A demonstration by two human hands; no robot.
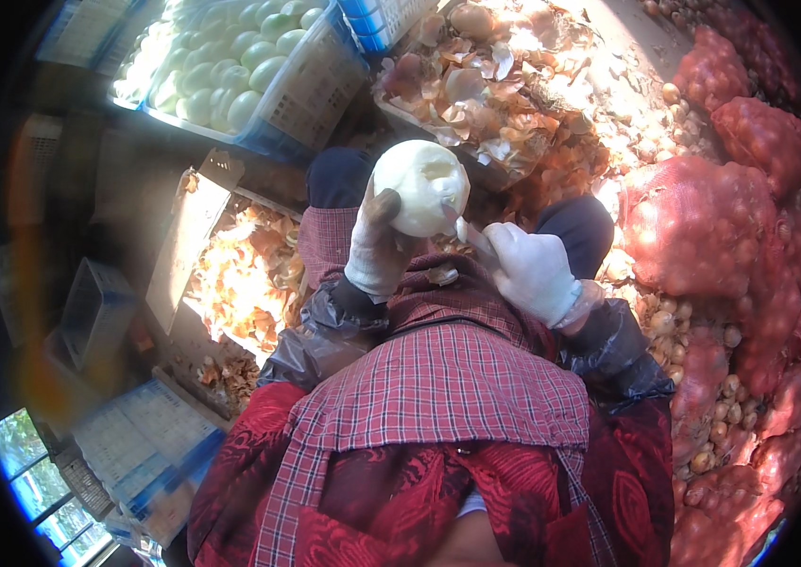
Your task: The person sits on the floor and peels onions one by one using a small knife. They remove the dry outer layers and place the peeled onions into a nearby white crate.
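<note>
A large peeled white onion point(420, 186) is held up above my lap in my left hand point(381, 244), which wears a white glove with a dark, soiled thumb. My right hand point(534, 269), gloved in white too, grips a small knife point(475, 239). The knife's tip touches the lower right side of the onion, beside a cut hollow in its surface. A small scrap of onion peel point(442, 275) lies on the checked apron point(443, 383) below the onion.
A plastic crate point(301, 106) of peeled onions stands at the upper left. Onion skins point(492, 92) heap ahead, and more fill a box point(184, 241) at the left. Red mesh sacks of onions point(698, 223) and loose onions point(662, 322) line the right.
</note>
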